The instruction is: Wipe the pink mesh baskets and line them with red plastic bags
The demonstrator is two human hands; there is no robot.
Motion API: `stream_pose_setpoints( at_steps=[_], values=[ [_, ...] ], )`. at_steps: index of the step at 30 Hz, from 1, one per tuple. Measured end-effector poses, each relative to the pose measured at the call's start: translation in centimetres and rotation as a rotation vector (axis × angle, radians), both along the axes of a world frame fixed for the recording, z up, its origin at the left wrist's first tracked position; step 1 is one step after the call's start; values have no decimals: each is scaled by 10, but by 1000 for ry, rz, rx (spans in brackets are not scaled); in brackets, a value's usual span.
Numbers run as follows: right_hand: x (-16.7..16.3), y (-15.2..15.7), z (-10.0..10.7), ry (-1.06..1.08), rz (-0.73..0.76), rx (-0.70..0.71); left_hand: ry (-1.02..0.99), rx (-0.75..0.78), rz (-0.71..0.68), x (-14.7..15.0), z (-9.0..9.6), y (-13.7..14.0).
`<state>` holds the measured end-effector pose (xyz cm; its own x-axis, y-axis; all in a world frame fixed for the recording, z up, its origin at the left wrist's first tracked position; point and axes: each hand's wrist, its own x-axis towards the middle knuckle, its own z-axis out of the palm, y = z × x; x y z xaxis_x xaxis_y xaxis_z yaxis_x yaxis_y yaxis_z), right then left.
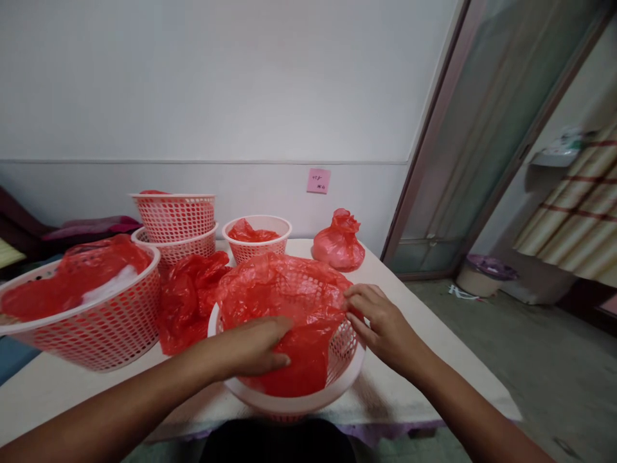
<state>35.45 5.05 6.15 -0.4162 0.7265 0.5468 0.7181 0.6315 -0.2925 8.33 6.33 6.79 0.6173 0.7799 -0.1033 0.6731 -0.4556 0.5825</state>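
Head view: the basket's (292,404) red bag (301,357) (translucent) looks crinkled, glossy.

the wall (216,83) is pale grey and carries a horizontal strip (202,161); a pink note (319,181) is fixed below the strip. the bench (424,360), covered in white, stands near the wall. right side: glazed panel (482,148) in a brown frame (436,125); grey floor (540,360); bin (477,280) with purple liner (491,265); small shelf (554,158); striped curtain (573,222). lighting is dim.

Homely room, striped curtain (576,222), glass door (450,148)
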Motion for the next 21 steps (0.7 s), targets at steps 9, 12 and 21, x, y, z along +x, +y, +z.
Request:
stream_pose_setpoints(
  at_steps=[9, 12, 21],
  values=[
    [0, 20, -4, 365, -78, -193, -219, 1, 158, -7, -10, 40],
    [4, 25, -7, 387, -88, -168, -259, -39, 177, -11, -13, 45],
    [-27, -9, 13, -233, 0, 201, -313, -138, 150, -6, -11, 41]
  ],
)
